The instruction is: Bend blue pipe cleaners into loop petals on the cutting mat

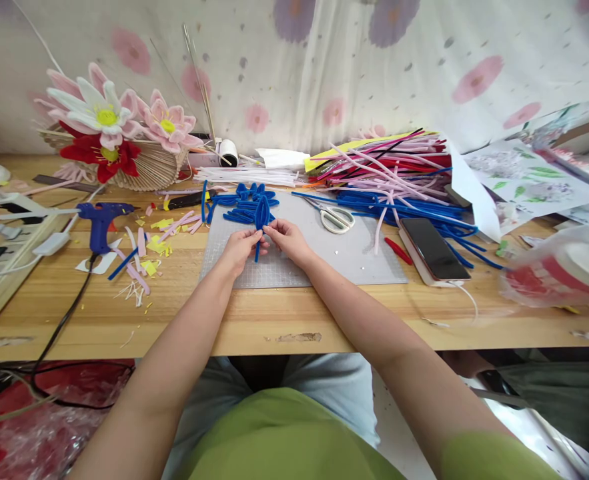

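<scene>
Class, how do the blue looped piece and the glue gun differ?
The looped piece is fuzzy; the glue gun is smooth. The looped piece is held by the left hand and right hand; the glue gun is untouched. The looped piece has no cord; the glue gun has a black cord. Both are blue.

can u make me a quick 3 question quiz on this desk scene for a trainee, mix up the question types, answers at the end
1. True or false: the metal scissors with white handles lie to the left of both hands.

2. Where is the blue plastic glue gun?
a) on the flat grey cutting mat
b) to the left of the mat
c) to the right of the mat

3. Fill in the blank: the leaf-shaped loop of fuzzy craft stem held by the left hand and the right hand is ____ in colour.

Key: 1 false; 2 b; 3 blue
</scene>
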A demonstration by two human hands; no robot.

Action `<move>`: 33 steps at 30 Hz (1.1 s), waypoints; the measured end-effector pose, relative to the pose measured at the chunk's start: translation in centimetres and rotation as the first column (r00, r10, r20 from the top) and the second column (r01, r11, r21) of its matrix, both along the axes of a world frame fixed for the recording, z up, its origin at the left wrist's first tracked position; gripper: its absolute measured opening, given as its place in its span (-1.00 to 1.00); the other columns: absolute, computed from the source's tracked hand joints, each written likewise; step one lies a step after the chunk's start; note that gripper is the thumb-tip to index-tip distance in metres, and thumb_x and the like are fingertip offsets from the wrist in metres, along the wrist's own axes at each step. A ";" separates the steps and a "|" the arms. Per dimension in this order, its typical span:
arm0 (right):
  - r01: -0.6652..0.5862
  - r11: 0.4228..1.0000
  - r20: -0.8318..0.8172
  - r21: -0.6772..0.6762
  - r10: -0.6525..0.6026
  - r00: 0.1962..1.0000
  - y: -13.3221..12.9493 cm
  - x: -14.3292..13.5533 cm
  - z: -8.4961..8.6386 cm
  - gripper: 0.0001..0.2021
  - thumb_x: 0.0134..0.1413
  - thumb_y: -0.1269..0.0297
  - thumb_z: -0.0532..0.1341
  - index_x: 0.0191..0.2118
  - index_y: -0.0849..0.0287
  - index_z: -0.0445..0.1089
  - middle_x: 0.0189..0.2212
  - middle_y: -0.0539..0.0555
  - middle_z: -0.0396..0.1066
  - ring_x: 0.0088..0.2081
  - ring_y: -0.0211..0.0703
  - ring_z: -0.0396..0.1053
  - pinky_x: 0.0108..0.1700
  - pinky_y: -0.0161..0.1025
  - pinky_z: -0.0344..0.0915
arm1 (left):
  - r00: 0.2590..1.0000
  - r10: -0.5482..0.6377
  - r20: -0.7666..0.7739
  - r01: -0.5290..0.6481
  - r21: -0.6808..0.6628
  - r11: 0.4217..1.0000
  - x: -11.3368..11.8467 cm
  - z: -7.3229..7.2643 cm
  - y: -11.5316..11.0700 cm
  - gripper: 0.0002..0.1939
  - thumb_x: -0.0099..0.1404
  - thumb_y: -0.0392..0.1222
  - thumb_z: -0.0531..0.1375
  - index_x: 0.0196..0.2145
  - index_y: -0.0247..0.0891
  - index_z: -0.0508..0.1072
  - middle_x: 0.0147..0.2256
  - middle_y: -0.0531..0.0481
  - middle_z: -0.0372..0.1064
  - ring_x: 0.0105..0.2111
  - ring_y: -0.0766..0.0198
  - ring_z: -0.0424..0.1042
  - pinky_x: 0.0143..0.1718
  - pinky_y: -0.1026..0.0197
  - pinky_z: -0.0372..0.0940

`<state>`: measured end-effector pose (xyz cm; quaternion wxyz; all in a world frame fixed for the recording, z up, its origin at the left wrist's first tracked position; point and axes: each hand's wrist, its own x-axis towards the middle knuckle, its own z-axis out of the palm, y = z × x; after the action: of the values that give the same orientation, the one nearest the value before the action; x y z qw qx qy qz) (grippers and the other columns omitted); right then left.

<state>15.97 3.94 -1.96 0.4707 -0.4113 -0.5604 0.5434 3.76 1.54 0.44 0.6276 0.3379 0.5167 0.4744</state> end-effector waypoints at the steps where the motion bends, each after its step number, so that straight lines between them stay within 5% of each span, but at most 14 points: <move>1: -0.002 1.000 0.019 0.027 0.001 1.000 0.0 0.0 0.0 -0.64 -0.21 -0.02 0.25 -0.52 0.19 0.21 -0.68 -0.14 0.16 -0.63 -0.43 0.04 -0.59 -0.39 0.00 | 1.000 0.011 0.001 -0.011 0.002 1.000 0.0 0.0 0.0 -0.89 0.17 -0.38 0.14 -0.51 -0.38 0.36 -0.59 0.07 0.29 -0.59 0.45 0.35 -0.54 0.37 0.32; 7: -0.006 0.993 0.044 0.115 0.001 0.999 -0.2 0.3 0.6 -0.64 -0.24 -0.02 0.28 -0.55 0.20 0.26 -0.64 -0.09 0.25 -0.58 -0.41 0.12 -0.54 -0.40 0.06 | 0.996 0.082 -0.047 -0.081 0.027 0.996 -0.2 0.1 -0.1 -0.90 0.15 -0.39 0.15 -0.51 -0.37 0.37 -0.61 0.07 0.31 -0.60 0.44 0.34 -0.55 0.36 0.29; 13: -0.057 0.982 -0.087 -0.179 0.042 0.995 0.1 0.7 1.0 -0.61 -0.29 -0.01 0.32 -0.49 0.18 0.23 -0.70 -0.12 0.21 -0.69 -0.44 0.06 -0.67 -0.40 -0.06 | 0.995 0.007 -0.104 0.006 0.123 0.992 0.0 -0.5 0.0 -0.91 0.07 -0.34 0.23 -0.51 -0.35 0.35 -0.62 0.06 0.34 -0.59 0.40 0.35 -0.53 0.33 0.26; 19: -0.039 0.964 -0.151 -0.262 -0.001 0.989 0.4 0.9 0.8 -0.67 -0.40 0.15 0.37 -0.51 0.24 0.29 -0.70 -0.13 0.21 -0.71 -0.51 -0.11 -0.66 -0.36 -0.24 | 0.951 -0.046 -0.304 0.123 0.238 0.963 0.1 -2.1 0.4 -0.84 -0.01 -0.32 0.25 -0.43 -0.30 0.33 -0.56 0.08 0.33 -0.53 0.37 0.35 -0.50 0.32 0.21; 24: 0.086 0.960 -0.129 -0.268 -0.124 0.984 0.2 0.1 0.9 -0.68 -0.39 0.20 0.38 -0.57 0.23 0.25 -0.74 -0.15 0.16 -0.67 -0.48 -0.02 -0.61 -0.38 -0.11 | 0.715 0.148 -0.684 0.177 0.381 0.907 0.3 -2.5 0.1 -0.76 -0.05 -0.26 0.27 -0.37 -0.25 0.34 -0.47 0.07 0.34 -0.46 0.32 0.32 -0.40 0.28 0.17; 28: 0.132 0.955 -0.113 -0.267 -0.167 0.979 0.1 -0.3 0.9 -0.73 -0.35 0.24 0.36 -0.58 0.24 0.25 -0.73 -0.13 0.19 -0.60 -0.44 0.10 -0.54 -0.39 -0.01 | 0.518 0.275 -0.810 0.138 0.397 0.908 0.7 -1.8 -0.6 -0.85 0.05 -0.15 0.22 -0.40 -0.22 0.35 -0.40 0.00 0.39 -0.38 0.25 0.35 -0.34 0.25 0.16; 33: 0.129 0.958 -0.137 -0.255 -0.167 0.976 0.3 -0.2 0.6 -0.73 -0.37 0.24 0.35 -0.59 0.24 0.25 -0.70 -0.12 0.21 -0.60 -0.45 0.09 -0.54 -0.39 -0.02 | 0.486 0.321 -0.813 0.152 0.441 0.885 0.7 -1.4 -1.0 -0.86 0.10 -0.11 0.19 -0.38 -0.19 0.41 -0.37 -0.02 0.45 -0.37 0.23 0.40 -0.31 0.24 0.17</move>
<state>15.82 4.20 -1.35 0.4984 -0.4631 -0.4180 0.6021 4.41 0.56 -0.92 0.1564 0.6404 0.6510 0.3763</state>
